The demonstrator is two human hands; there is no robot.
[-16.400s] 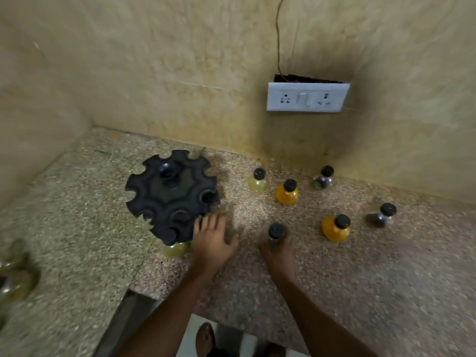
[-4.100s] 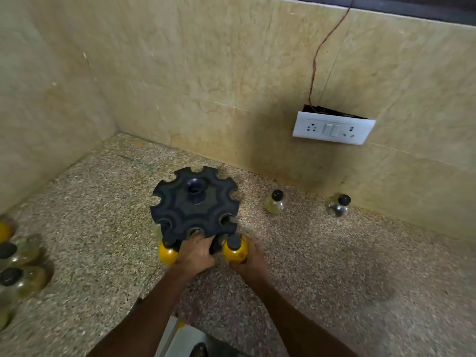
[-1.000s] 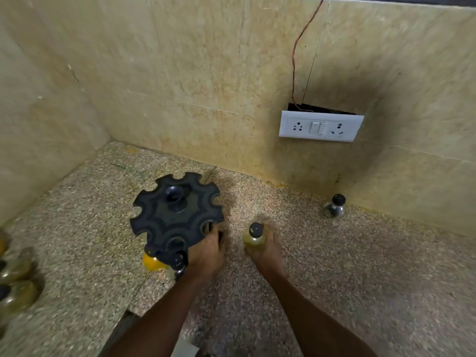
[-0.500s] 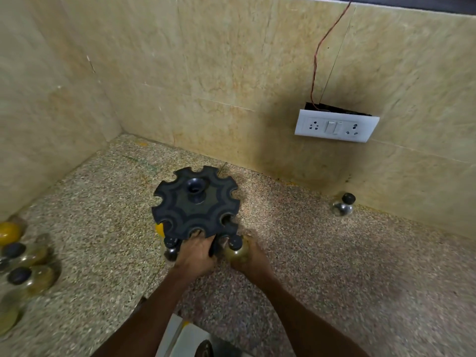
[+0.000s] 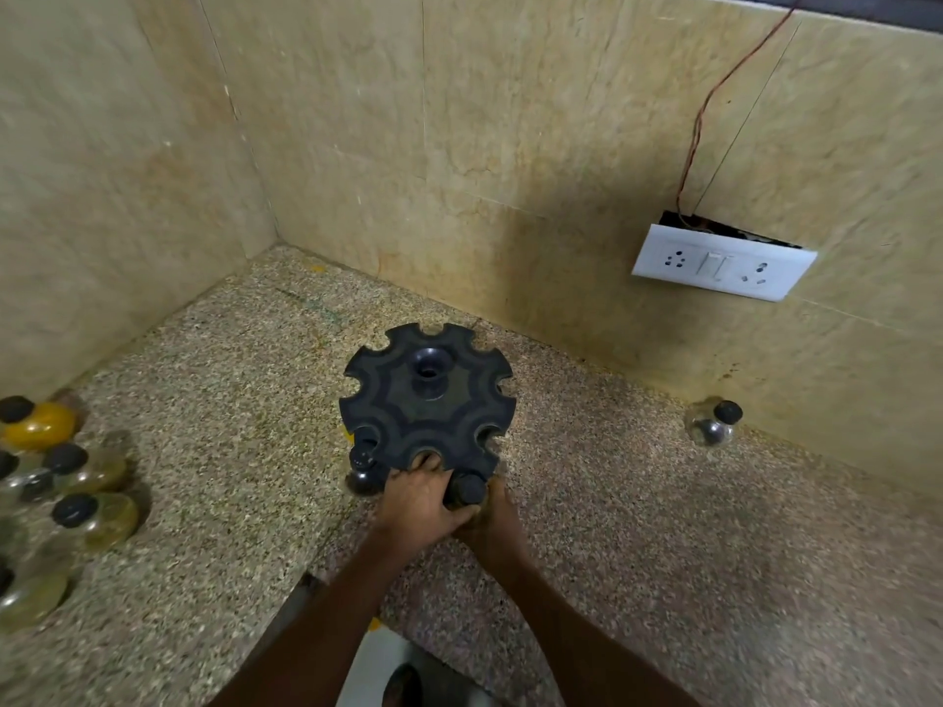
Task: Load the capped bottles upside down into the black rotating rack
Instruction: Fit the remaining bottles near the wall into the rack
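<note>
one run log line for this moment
step: loading bottle at rack front | left hand: on rack edge | right hand: grips bottle | one bottle by wall

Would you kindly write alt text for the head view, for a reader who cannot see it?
Two hands meet at the near edge of a black rack on a speckled counter; the right hand grips a capped bottle, the left hand holds the rack. One bottle stands at the right wall, several more far left.

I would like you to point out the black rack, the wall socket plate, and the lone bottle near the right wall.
black rack (image 5: 408,405): head view, on its flat top disc.
wall socket plate (image 5: 722,267): head view, on its white face.
lone bottle (image 5: 727,411): head view, on its black cap.
</note>
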